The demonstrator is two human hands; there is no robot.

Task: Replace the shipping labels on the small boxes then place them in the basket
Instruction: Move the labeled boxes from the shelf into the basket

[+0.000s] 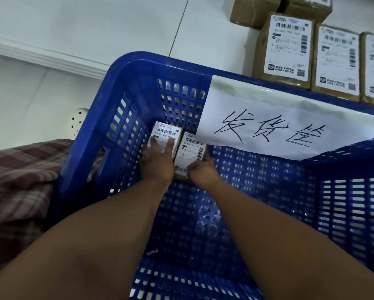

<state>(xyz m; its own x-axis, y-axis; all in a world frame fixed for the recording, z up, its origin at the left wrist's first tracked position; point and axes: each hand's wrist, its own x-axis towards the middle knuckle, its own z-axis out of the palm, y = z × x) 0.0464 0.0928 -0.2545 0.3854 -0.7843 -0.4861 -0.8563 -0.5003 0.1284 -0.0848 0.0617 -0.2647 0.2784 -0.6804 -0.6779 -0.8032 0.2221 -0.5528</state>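
Blue basket [125, 68]: two small labelled boxes lie side by side, touching, on its floor in the far left corner; left box [164, 132] under left hand [158, 163], fingers [154, 145] extended flat on the label; right hand [203, 172] grips right box [191, 148] at its near right corner, fingers curled; handwritten paper sign [268, 118] on far wall; more labelled boxes [288, 48] beyond the rim.

Only one cam, wide-angle, strapped to my head, looking steeply down into the blue basket [90, 152] from above its near side. Pretty close: the basket fills most of the shot, with my left hand [158, 159] and right hand [202, 171] on the small boxes [190, 148] at its far-left corner, mid-frame.
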